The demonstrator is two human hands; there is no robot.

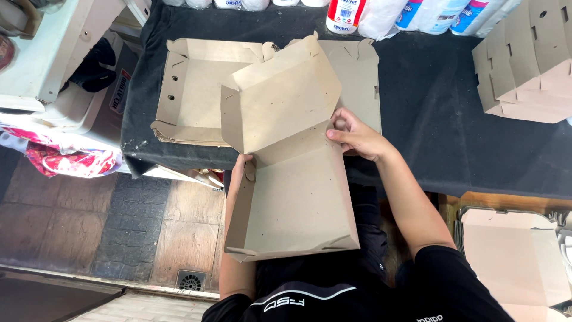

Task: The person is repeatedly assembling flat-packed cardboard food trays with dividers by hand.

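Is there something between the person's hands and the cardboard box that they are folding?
No, nothing visible. The right hand already pinches the fold of the cardboard box at its right edge. The left hand touches its left wall, mostly hidden behind it.

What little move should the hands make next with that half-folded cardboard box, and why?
Probably press the right side flap in at the hinge. The box is open, its lid raised; the right hand pinches the right edge at the fold, while the left hand steadies the left wall, which already stands.
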